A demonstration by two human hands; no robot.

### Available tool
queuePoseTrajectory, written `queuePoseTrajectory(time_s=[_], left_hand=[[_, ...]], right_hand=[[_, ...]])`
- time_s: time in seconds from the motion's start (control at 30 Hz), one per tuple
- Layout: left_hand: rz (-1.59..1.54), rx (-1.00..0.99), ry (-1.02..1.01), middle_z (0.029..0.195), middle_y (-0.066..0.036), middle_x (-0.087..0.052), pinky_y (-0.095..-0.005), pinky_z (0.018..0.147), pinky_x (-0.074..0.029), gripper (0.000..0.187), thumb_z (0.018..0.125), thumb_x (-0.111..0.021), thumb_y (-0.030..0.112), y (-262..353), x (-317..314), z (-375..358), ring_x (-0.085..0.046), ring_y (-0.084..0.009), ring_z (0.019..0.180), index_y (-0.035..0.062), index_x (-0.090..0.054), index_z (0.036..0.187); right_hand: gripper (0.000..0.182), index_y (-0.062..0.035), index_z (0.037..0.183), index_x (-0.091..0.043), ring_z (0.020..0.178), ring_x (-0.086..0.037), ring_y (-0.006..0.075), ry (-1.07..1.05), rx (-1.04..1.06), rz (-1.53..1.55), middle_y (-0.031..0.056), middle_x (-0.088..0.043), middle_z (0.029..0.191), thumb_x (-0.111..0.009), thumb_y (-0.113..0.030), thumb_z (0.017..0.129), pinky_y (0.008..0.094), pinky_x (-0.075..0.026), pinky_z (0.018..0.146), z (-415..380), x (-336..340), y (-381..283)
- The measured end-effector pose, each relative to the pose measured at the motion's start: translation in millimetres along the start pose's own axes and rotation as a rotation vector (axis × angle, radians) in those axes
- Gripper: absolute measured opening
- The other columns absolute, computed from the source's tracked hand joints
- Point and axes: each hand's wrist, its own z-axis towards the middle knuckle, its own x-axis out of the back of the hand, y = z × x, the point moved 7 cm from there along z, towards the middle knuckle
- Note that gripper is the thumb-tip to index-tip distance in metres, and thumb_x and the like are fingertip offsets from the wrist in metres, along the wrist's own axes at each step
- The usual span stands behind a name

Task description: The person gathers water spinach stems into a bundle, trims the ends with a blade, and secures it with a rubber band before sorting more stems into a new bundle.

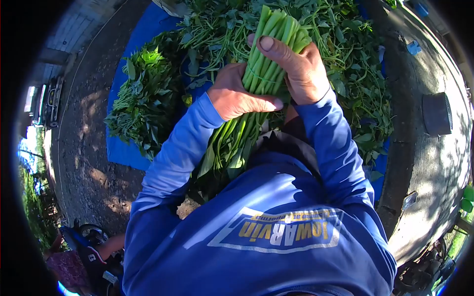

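A bundle of leafy greens [266, 54] is held up over the tarp, its cut stem ends pointing away from me and its leaves hanging toward my lap. A thin green band [260, 77] circles the stems. My left hand [240, 94] wraps the stems from the left, just below the band, thumb across the front. Higher up, my right hand [300, 66] grips the bundle from the right near the cut ends, its thumb over the stems. Most fingers of both hands are hidden behind the bundle.
Loose greens [353, 93] are heaped across the blue tarp [121, 145]. More bunched greens [145, 98] lie at the left. A concrete ledge [414, 163] with a dark cylinder-like object [437, 114] runs along the right. Another person's arm [112, 245] shows at lower left.
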Motion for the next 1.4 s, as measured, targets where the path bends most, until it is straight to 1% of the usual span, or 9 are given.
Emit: queuePoseTrajectory(time_s=[0.37, 0.53, 0.63, 0.73, 0.8, 0.93, 1.07, 1.2, 1.4], left_hand=[[-0.422, -0.618, 0.364, 0.116, -0.02, -0.074, -0.0555, 0.092, -0.062, 0.047, 0.086, -0.073, 0.016, 198, 309, -89, -0.073, -0.0387, 0.108, -0.0008, -0.065, 0.129], [-0.507, -0.769, 0.248, 0.109, -0.018, -0.074, -0.0541, 0.09, -0.063, 0.044, 0.086, -0.072, 0.02, 232, 282, -77, -0.074, -0.0355, 0.102, 0.0022, -0.067, 0.126], [-0.517, -0.823, 0.044, 0.107, -0.015, -0.073, -0.0476, 0.078, -0.063, 0.037, 0.089, -0.073, 0.025, 251, 221, -47, -0.074, -0.0334, 0.093, 0.005, -0.067, 0.121], [-0.559, -0.786, -0.19, 0.117, -0.017, -0.069, -0.0447, 0.101, -0.054, 0.06, 0.079, -0.075, 0.034, 256, 174, -3, -0.068, -0.0325, 0.112, 0.0003, -0.063, 0.127], [-0.46, -0.97, -0.017, 0.134, -0.023, -0.065, -0.0495, 0.112, -0.046, 0.066, 0.083, -0.071, 0.042, 274, 143, 16, -0.059, -0.0371, 0.131, -0.0005, -0.06, 0.133], [-0.204, -0.799, 0.272, 0.14, -0.022, -0.06, -0.0486, 0.108, -0.05, 0.095, 0.088, -0.068, 0.073, 304, 140, 33, -0.056, -0.0333, 0.133, 0.002, -0.051, 0.149], [-0.199, -0.965, 0.584, 0.1, -0.008, -0.069, -0.0312, 0.078, -0.058, 0.072, 0.079, -0.093, 0.044, 297, 113, 44, -0.069, -0.0161, 0.086, -0.0008, -0.057, 0.123], [-0.181, -0.899, 0.468, 0.105, -0.006, -0.072, -0.0306, 0.086, -0.056, 0.059, 0.077, -0.096, 0.024, 288, 93, 27, -0.068, -0.0145, 0.092, -0.0005, -0.064, 0.121], [0.181, -0.438, 0.256, 0.109, -0.004, -0.072, -0.0308, 0.089, -0.052, 0.048, 0.077, -0.086, 0.006, 273, 131, -20, -0.065, -0.0125, 0.098, 0.0011, -0.07, 0.122]], right_hand=[[0.04, 0.0004, 0.134, -0.065, 0.095, -0.071, 0.015, -0.033, -0.035, -0.385, 0.0082, -0.075, 0.105, -0.07, -0.021, 0.101, 0.0272, -0.055, 0.084, 14, 60, -43], [0.047, 0.003, 0.138, -0.061, 0.103, -0.069, 0.0154, -0.062, 0.118, -0.408, 0.0118, -0.073, 0.116, -0.072, -0.02, 0.099, 0.0301, -0.056, 0.09, 22, 37, -81], [0.08, 0.0029, 0.154, -0.04, 0.117, -0.066, 0.0242, -0.124, 0.326, -0.238, 0.0218, -0.065, 0.131, -0.081, -0.028, 0.092, 0.0373, -0.054, 0.1, 33, -30, -137], [0.125, 0.0034, 0.165, -0.01, 0.13, -0.061, 0.0362, -0.193, 0.53, -0.384, 0.0319, -0.056, 0.142, -0.09, -0.041, 0.08, 0.0428, -0.049, 0.11, 54, -88, -163], [0.133, 0.0027, 0.166, -0.003, 0.144, -0.047, 0.0344, -0.293, 0.637, -0.564, 0.0267, -0.04, 0.16, -0.093, -0.032, 0.076, 0.0402, -0.041, 0.117, 39, -132, -179], [0.124, 0.0074, 0.163, -0.007, 0.118, -0.068, 0.0407, -0.012, 0.631, -0.767, 0.0316, -0.066, 0.128, -0.082, -0.024, 0.07, 0.041, -0.054, 0.101, 48, -104, -188], [0.12, 0.0038, 0.164, -0.01, 0.116, -0.065, 0.0447, 0.274, 0.693, -0.898, 0.0294, -0.061, 0.131, -0.085, -0.021, 0.073, 0.0461, -0.054, 0.097, 48, -87, -177], [0.126, 0.0052, 0.164, -0.004, 0.115, -0.06, 0.0499, 0.329, 0.827, -0.846, 0.033, -0.055, 0.132, -0.087, -0.02, 0.072, 0.0503, -0.052, 0.095, 58, -98, -153], [0.112, 0.0084, 0.162, -0.018, 0.145, -0.043, 0.0487, -0.298, 0.644, -0.723, 0.0376, -0.04, 0.154, -0.086, -0.026, 0.08, 0.0494, -0.04, 0.119, 22, -102, -124]])
